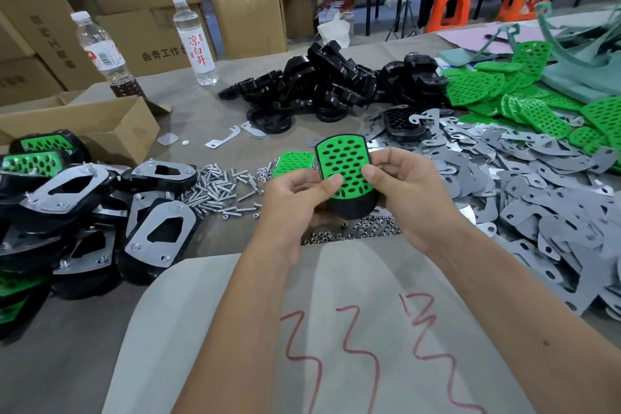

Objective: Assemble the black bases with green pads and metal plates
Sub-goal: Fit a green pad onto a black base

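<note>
Both hands hold one black base (353, 207) above the worktop (208, 111), a green pad (342, 163) seated on its face: the left hand (295, 198) curls round its left edge with the thumb on the pad, and the right hand (403, 188) pinches the right edge, its other fingers hidden behind. The base's underside cannot be seen. Loose metal plates (537, 205) lie to the right, partly cut off by the frame, and screws (218, 188) lie to the left.

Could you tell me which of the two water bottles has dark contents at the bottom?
The left bottle, beside the open cardboard box; the right bottle is clear throughout.
</note>
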A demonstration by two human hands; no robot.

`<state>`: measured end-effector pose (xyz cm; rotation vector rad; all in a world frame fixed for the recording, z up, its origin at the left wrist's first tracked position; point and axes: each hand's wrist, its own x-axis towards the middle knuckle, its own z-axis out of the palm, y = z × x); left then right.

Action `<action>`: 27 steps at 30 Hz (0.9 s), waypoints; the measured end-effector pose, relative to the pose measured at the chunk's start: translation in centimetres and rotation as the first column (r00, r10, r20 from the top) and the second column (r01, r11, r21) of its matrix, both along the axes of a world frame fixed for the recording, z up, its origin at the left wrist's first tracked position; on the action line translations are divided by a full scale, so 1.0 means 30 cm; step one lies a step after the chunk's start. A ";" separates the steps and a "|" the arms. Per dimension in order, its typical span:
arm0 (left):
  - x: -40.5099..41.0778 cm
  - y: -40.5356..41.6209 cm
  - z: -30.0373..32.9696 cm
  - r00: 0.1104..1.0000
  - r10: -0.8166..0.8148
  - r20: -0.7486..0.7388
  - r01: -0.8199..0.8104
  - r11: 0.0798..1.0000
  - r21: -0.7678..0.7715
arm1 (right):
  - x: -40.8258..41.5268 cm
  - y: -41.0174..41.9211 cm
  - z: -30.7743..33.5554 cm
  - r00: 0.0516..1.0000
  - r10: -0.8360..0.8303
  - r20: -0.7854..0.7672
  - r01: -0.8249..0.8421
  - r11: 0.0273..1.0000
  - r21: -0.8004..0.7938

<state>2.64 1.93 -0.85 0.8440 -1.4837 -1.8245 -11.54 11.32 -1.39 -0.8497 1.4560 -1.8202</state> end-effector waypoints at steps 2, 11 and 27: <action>0.004 -0.003 0.000 0.999 -0.004 -0.047 0.003 1.000 -0.013 | -0.003 0.006 0.005 0.997 0.040 0.068 -0.039 0.999 -0.026; -0.015 0.001 0.005 0.991 0.110 -0.076 -0.108 0.994 0.031 | 0.017 0.003 0.001 0.978 0.106 0.178 -0.098 0.994 -0.052; -0.017 -0.025 0.030 0.926 0.344 -0.159 -0.314 0.931 0.187 | 0.118 -0.045 -0.004 0.917 0.274 0.288 -0.232 0.958 -0.171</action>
